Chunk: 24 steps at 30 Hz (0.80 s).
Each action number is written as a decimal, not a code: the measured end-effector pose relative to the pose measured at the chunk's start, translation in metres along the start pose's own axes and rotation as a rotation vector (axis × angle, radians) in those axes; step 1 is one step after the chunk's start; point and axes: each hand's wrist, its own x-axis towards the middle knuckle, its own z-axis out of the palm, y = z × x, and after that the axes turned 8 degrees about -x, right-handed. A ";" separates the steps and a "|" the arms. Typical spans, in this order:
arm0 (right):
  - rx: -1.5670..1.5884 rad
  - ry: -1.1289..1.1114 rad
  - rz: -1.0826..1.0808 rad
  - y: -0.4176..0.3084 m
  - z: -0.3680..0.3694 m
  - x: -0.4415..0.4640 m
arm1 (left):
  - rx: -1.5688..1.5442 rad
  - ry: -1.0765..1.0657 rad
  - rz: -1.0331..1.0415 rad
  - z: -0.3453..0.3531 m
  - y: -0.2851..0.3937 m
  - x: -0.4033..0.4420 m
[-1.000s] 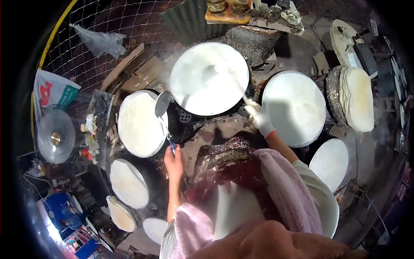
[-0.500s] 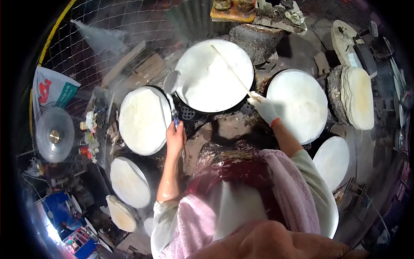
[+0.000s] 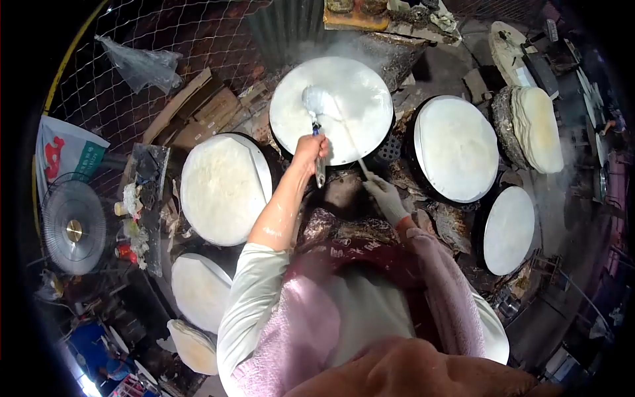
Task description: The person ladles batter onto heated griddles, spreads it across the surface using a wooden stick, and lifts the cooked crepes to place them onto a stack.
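Observation:
My bare left hand (image 3: pixel 309 153) is wrapped round the handle of a ladle (image 3: pixel 317 102). The ladle's bowl is over the large round griddle (image 3: pixel 370 129), which is covered with white batter. In a white glove, my right hand (image 3: pixel 385 198) grips a thin stick (image 3: pixel 352 147); its far end reaches the batter beside the ladle. Whether the bowl touches the batter I cannot tell. Left of the big griddle, a smaller griddle carries a round flatbread (image 3: pixel 221 188) with a folded edge. Another griddle with a pale flatbread (image 3: pixel 456 149) stands to the right.
More flatbreads on griddles lie at lower left (image 3: pixel 200 291) and lower right (image 3: pixel 509 230). A stack of flatbreads (image 3: pixel 539 129) rests at far right. An electric fan (image 3: pixel 74 231) stands at far left. Steam hangs behind the large griddle, near a wire fence (image 3: pixel 218 40).
My left hand has brought the ladle rightward from the griddle's left edge to over its middle. My right hand has moved left and toward me, with the stick still in it.

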 end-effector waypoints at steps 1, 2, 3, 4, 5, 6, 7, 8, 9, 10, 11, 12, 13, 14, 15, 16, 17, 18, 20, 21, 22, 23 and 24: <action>-0.016 -0.018 0.155 -0.020 0.009 -0.002 | -0.049 0.026 -0.019 0.002 -0.004 -0.010; -0.090 -0.025 0.162 -0.040 0.006 0.001 | -0.126 0.068 -0.024 0.001 -0.011 -0.015; -0.164 -0.034 0.167 -0.052 0.001 0.008 | -0.203 0.111 -0.027 -0.002 -0.017 -0.020; -0.256 0.080 -0.124 -0.044 -0.007 0.022 | -0.250 0.122 -0.044 -0.004 -0.018 -0.026; -0.257 0.087 -0.220 -0.032 -0.018 0.039 | -0.282 0.113 -0.042 -0.005 -0.019 -0.028; -0.226 0.009 -0.088 -0.038 -0.027 0.044 | -0.318 0.107 -0.043 -0.006 -0.021 -0.031; -0.197 -0.070 0.044 -0.043 -0.033 0.046 | -0.357 0.101 -0.041 -0.005 -0.022 -0.034; -0.124 -0.094 0.019 -0.043 -0.030 0.045 | -0.392 0.083 -0.061 -0.004 -0.021 -0.037; -0.123 -0.201 0.100 -0.064 -0.030 0.035 | -0.418 0.105 -0.058 -0.002 -0.021 -0.039; -0.138 -0.219 0.086 -0.062 -0.035 0.038 | -0.447 0.128 -0.054 0.002 -0.021 -0.040; -0.152 -0.237 0.074 -0.059 -0.041 0.041 | -0.475 0.152 -0.052 0.004 -0.021 -0.041; -0.178 -0.182 0.002 -0.066 -0.047 0.038 | -0.506 0.143 -0.054 0.003 -0.022 -0.040; -0.203 -0.129 -0.071 -0.074 -0.055 0.036 | -0.519 0.125 -0.057 0.000 -0.025 -0.036; -0.126 -0.056 -0.040 -0.051 -0.064 0.051 | -0.534 0.110 -0.060 -0.004 -0.029 -0.029; -0.084 -0.070 -0.042 -0.042 -0.065 0.046 | -0.549 0.097 -0.064 -0.005 -0.033 -0.027; -0.283 -0.154 -0.149 -0.037 -0.061 0.042 | -0.561 0.105 -0.072 -0.003 -0.033 -0.029; -0.482 -0.238 -0.260 -0.033 -0.056 0.039 | -0.573 0.113 -0.081 0.001 -0.034 -0.029; -0.489 -0.264 -0.216 -0.036 -0.040 0.029 | -0.643 0.129 -0.100 0.004 -0.035 -0.025; -0.254 -0.355 0.042 -0.050 -0.019 0.021 | -0.707 0.174 -0.113 0.002 -0.043 -0.021; -0.223 -0.386 0.165 -0.077 -0.016 0.016 | -0.718 0.210 -0.086 -0.003 -0.049 -0.018; -0.244 -0.364 0.119 -0.100 -0.021 0.013 | -0.868 -0.134 -0.060 -0.023 -0.053 -0.031; -0.202 -0.312 0.022 -0.092 -0.031 0.027 | -0.494 0.019 0.201 -0.003 -0.034 -0.089; -0.163 -0.261 -0.078 -0.084 -0.041 0.041 | -0.979 -0.314 0.023 -0.025 -0.042 -0.099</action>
